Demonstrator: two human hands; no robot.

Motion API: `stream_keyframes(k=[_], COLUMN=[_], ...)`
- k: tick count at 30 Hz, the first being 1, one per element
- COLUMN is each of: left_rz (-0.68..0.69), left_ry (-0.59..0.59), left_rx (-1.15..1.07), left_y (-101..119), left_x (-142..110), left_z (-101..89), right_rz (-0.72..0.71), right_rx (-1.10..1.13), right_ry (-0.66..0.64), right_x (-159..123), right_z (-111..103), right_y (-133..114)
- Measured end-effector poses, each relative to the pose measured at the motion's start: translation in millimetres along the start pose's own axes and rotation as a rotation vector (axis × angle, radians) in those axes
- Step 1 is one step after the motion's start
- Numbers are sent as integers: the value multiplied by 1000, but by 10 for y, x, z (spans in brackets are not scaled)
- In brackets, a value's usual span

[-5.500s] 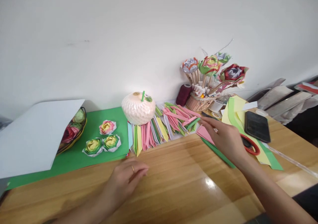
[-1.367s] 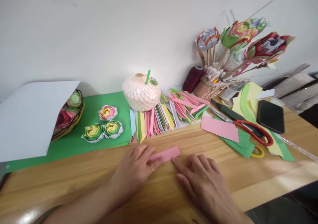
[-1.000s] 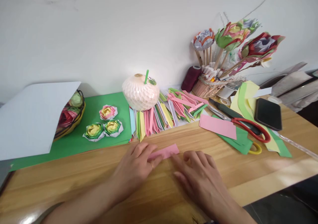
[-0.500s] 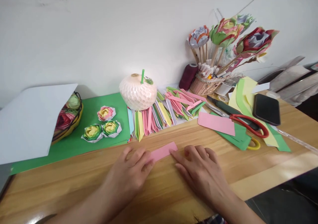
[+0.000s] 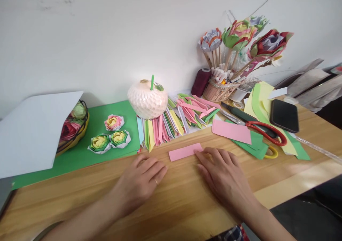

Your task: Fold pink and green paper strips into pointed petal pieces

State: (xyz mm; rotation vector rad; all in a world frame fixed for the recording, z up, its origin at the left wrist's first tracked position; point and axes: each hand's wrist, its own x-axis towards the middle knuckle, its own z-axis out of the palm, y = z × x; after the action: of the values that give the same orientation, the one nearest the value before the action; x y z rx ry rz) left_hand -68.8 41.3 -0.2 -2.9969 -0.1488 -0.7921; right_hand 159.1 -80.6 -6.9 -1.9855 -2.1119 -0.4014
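Note:
A short strip of pink paper (image 5: 184, 152) lies on the wooden table in front of me, slightly slanted. Its right end is under the index fingertip of my right hand (image 5: 224, 171), whose thumb rests just below on the wood. My left hand (image 5: 143, 177) lies palm down to the left of the strip, apart from it, fingers loosely bent and a ring on one. Nothing shows in it, though its palm is hidden. To the right is a pile of pink paper strips (image 5: 231, 131), partly over green strips (image 5: 251, 146). Behind them stand rows of folded paper pieces (image 5: 171, 123).
Red-handled scissors (image 5: 267, 132) and a black phone (image 5: 284, 115) lie right. A basket of paper flowers (image 5: 219, 89) and a maroon thread spool (image 5: 201, 82) stand by the wall. A white textured round object (image 5: 148, 100) and small paper flowers (image 5: 120, 138) are further left.
The right hand fetched a pink strip from the right earlier. Both hands were on it; now the left hand has let go and the strip has moved right and away with the right hand.

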Motion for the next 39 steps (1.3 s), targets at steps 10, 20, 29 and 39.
stream_keyframes(k=[10,20,29,39], left_rz=[-28,-69,-40,-43], left_ry=[-223,-234,-195,-177], left_rx=[108,60,47,110], left_y=[-6,-13,-34,-32], left_x=[-68,-137,-154,-140], left_z=[94,146,168,136], right_rz=[-86,-21,129,44], right_rx=[149,39,87,283], right_ry=[23,-25,19,158], right_x=[130,9,-71,64], right_z=[-21,-8,24,55], right_y=[-283,26,317,62])
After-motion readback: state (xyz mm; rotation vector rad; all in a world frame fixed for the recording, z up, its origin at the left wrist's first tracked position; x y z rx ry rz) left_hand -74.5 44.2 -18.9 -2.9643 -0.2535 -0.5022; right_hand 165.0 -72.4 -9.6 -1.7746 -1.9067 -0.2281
